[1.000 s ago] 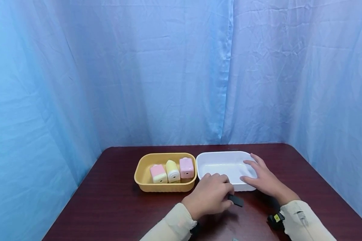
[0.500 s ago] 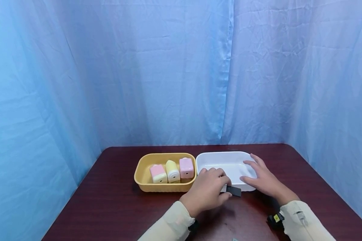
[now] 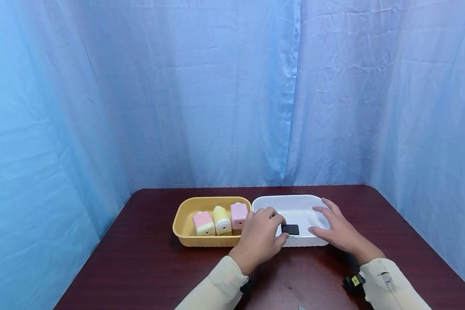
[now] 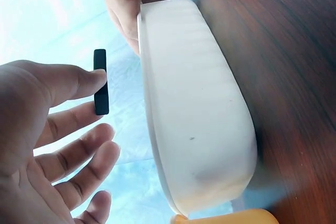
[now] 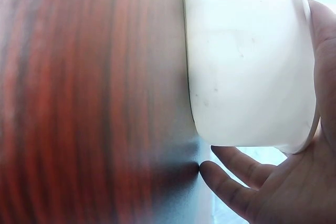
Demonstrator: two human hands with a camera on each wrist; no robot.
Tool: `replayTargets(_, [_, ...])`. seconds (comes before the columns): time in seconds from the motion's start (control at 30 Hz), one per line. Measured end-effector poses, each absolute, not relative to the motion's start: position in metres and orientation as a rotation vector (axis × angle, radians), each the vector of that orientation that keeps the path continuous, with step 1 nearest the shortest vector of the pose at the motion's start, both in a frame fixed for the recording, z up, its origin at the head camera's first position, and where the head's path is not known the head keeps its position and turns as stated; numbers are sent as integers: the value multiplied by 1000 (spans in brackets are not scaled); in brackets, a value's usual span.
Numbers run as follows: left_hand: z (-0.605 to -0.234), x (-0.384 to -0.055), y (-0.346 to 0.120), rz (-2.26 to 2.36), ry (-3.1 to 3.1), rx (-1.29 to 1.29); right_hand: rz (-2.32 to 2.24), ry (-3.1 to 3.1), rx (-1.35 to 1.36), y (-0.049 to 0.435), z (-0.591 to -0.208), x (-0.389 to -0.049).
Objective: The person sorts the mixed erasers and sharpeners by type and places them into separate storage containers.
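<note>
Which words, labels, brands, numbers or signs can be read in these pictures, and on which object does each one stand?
No text can be read.
Small yellow label on the black right-wrist device: any marking is too small to read.
Black flat rectangular piece in the left hand: no lettering visible.
White plastic tray: only specks, no letters.

From the head, looks forward and down, from well back, across the table point(image 3: 159, 275) to the blue curtain point(image 3: 232, 94). From the left wrist, looks closely past the left hand point(image 3: 257, 237) at the white tray point(image 3: 306, 242), with the table at right. From the right wrist, looks as closely at the same tray, with the table at left. Shares the yellow tray point(image 3: 211, 243) between head and left wrist, the right hand point(image 3: 337, 230) among all three.
</note>
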State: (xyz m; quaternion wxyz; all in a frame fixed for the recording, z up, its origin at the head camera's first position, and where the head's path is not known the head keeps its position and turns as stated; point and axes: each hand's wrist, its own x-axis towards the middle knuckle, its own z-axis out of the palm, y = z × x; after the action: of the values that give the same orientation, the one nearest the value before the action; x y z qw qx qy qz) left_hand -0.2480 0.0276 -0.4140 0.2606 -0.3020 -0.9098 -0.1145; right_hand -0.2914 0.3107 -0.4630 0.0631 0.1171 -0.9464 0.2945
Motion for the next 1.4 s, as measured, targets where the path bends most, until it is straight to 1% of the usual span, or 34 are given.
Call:
replayTargets(0.8, [-420,-256,22,-435,-2550,-717,873,-2843,382,310,-461,-291])
replayTargets(1.4, [-427,-261,22,-373,-2590,-668,882,-2864,362,311,-461,-291])
